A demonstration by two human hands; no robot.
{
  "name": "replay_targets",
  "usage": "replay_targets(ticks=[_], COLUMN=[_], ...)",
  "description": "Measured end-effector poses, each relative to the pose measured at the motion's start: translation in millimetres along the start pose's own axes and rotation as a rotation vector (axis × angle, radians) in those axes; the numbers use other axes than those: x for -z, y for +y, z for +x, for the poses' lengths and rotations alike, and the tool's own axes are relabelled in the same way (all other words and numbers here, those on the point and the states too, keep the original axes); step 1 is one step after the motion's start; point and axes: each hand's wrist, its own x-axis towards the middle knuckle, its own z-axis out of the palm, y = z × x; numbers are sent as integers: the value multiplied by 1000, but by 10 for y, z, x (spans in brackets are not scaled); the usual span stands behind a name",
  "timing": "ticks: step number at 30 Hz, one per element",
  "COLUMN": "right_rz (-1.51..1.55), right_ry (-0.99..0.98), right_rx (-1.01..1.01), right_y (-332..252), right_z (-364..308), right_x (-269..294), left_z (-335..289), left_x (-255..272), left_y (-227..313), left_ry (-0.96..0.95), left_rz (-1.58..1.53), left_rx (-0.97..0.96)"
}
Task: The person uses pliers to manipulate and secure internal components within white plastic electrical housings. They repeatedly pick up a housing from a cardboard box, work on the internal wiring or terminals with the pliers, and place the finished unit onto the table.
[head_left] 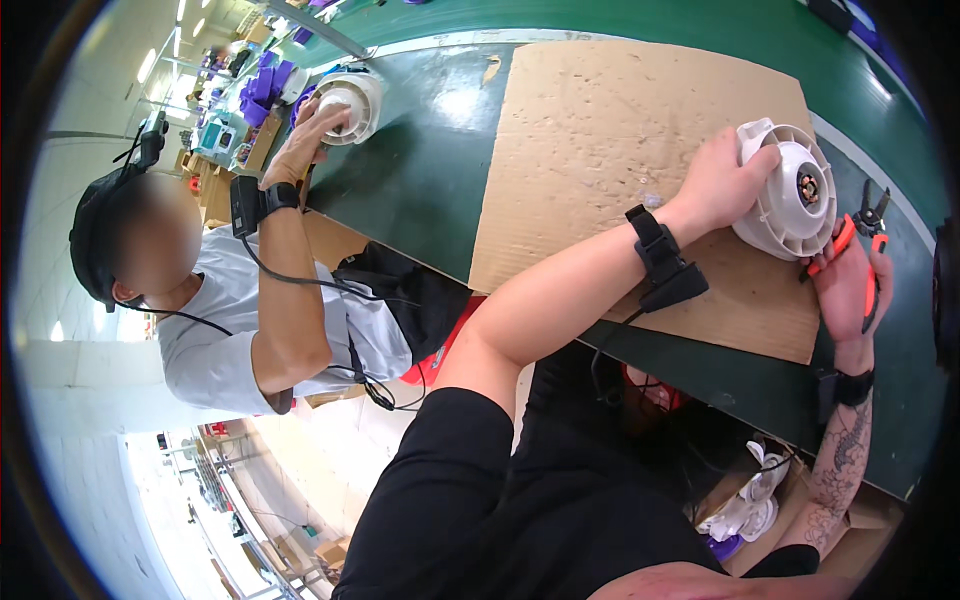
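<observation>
My left hand [722, 182] grips a round white plastic housing [760, 235] from its left side, fingers curled over it. The housing stands tilted over the cardboard's right part, and its ribbed rim faces right. Inside its central hub sits a dark opening with small copper-coloured parts [808, 188]. My right hand [848, 290] is closed around pliers [876, 243] with orange handles and dark metal jaws. The jaws point away from me, beside the housing's right edge. One handle lies close to the housing's lower rim; whether they touch I cannot tell.
A cardboard sheet [600, 150] covers part of the dark green table [430, 160]. At the left, a co-worker [230, 310] in a grey shirt holds a similar white housing [352, 105]. Beneath the table, a box holds white parts [745, 505]. A green surface [620, 22] runs behind.
</observation>
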Motion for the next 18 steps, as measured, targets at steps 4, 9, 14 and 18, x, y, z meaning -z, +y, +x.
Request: replay_targets(ticks=[4, 9, 14, 18], right_rz=[-8, 11, 79, 52], right_ry=[-25, 125, -371, -229], right_rx=[14, 8, -34, -27], right_y=[20, 52, -13, -11], right_z=[14, -34, 33, -26], right_x=[19, 50, 346, 386], left_z=[35, -48, -48, -59], left_x=[12, 34, 5, 37], left_y=[-47, -5, 9, 46], left_ry=[13, 27, 19, -20], left_rz=[35, 29, -33, -42], left_rx=[-19, -75, -101, -50])
